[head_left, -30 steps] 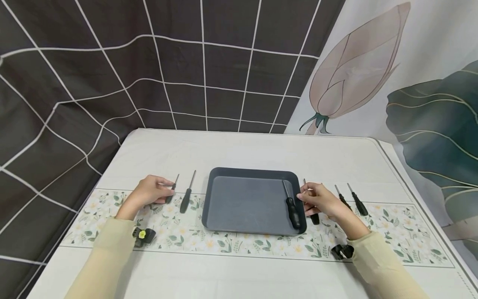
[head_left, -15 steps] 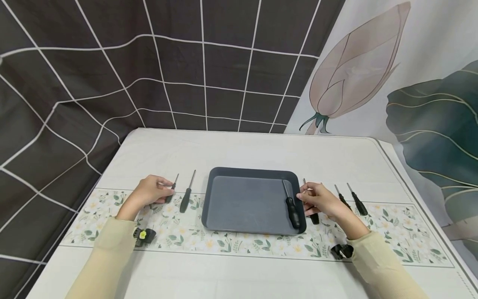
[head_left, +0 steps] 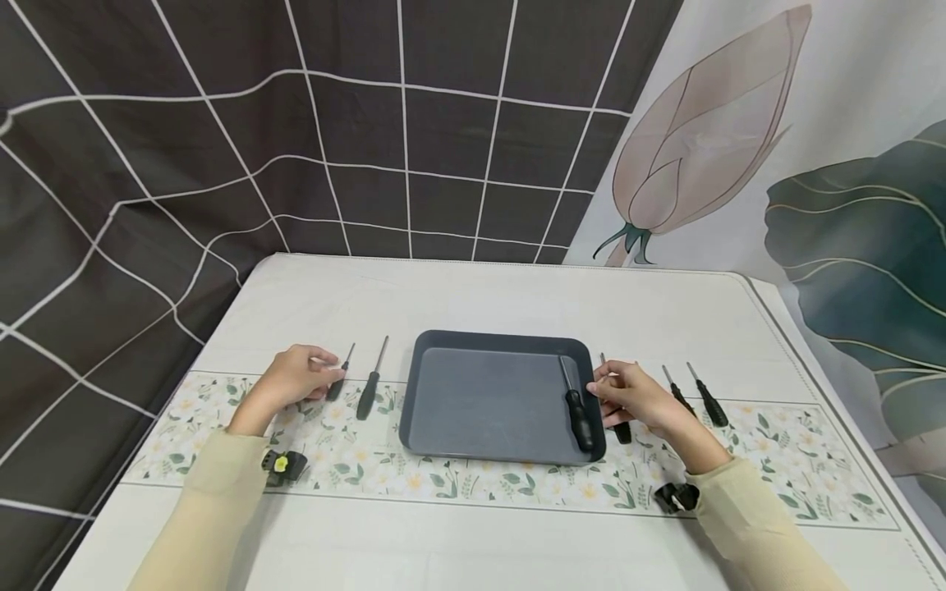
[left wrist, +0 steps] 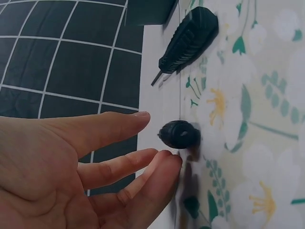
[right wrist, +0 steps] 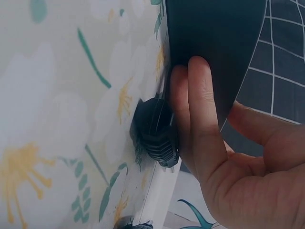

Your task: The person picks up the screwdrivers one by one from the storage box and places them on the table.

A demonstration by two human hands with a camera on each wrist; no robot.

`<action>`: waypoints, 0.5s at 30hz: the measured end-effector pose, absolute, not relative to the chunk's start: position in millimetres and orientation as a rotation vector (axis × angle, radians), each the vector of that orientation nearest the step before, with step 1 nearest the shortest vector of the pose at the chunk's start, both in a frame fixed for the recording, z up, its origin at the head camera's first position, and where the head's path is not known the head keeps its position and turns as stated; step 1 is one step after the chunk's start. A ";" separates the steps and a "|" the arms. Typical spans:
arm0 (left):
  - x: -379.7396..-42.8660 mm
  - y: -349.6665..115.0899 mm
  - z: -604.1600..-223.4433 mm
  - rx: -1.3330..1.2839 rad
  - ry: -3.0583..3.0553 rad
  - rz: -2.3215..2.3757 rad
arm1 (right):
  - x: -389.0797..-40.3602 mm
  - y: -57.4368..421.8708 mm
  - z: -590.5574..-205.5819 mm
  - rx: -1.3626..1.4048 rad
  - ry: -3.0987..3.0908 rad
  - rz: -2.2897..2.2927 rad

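My left hand (head_left: 296,377) is beside a small dark screwdriver (head_left: 337,387) on the cloth. In the left wrist view, the thumb and fingers are parted, and a gap shows between them and its handle (left wrist: 179,134). To its right lies a longer screwdriver (head_left: 367,396). My right hand (head_left: 628,394) holds the right rim of a grey rectangular tray (head_left: 473,402), fingers against the outer wall (right wrist: 214,33) and thumb over the edge. Inside the tray, along its right side, rests a black screwdriver (head_left: 580,420). Partly hidden below the right hand is another screwdriver (right wrist: 155,131).
Two more black screwdrivers (head_left: 711,406) lie right of the right hand, one partly hidden by it. A white tablecloth (head_left: 458,287) with a floral band covers the table. Behind hang a dark grid-patterned curtain (head_left: 443,131) and a white one with a flower print.
The left fingers have loosened slightly and eased away from the small screwdriver, so more of its handle shows. The right hand and the tray have stayed in place.
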State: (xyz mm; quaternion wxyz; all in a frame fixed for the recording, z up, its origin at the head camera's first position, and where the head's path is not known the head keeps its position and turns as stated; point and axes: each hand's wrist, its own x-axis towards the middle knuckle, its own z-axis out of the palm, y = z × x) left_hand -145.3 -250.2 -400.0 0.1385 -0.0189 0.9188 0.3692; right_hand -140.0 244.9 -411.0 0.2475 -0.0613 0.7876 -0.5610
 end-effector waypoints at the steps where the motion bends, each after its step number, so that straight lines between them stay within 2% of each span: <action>1: -145.0 -250.3 -398.7 -0.051 2.664 1.058 | -139.9 245.1 -411.1 -0.170 2.149 -1.529; 15: -143.1 -232.6 -378.8 0.026 2.662 1.145 | -140.2 247.4 -413.3 -0.197 2.140 -1.538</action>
